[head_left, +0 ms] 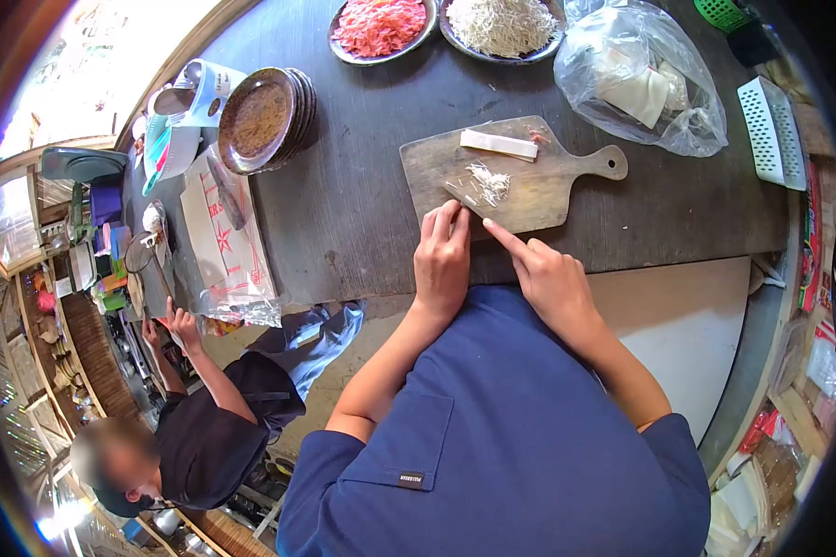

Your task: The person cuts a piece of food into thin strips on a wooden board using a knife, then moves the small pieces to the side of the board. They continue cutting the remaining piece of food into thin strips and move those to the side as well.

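A wooden cutting board (548, 190) with a handle lies at the table's near edge. Thin white shreds (489, 184) are piled on it, with a flat white strip (499, 144) behind them. A short dark knife blade (463, 196) slants beside the shreds. My right hand (553, 283) is closed around the knife, its index finger stretched along the blade; the handle is hidden. My left hand (443, 251) has its fingers bent and pressed together against the blade's near side. Whatever they pinch is hidden.
Bowls of pink shreds (381, 26) and white shreds (502, 26) stand at the back, beside a clear plastic bag (641, 79) with pale pieces. Stacked brown plates (260, 121) and a white perforated basket (773, 135) flank the board. Another person (204, 418) works at left with a strainer (141, 255).
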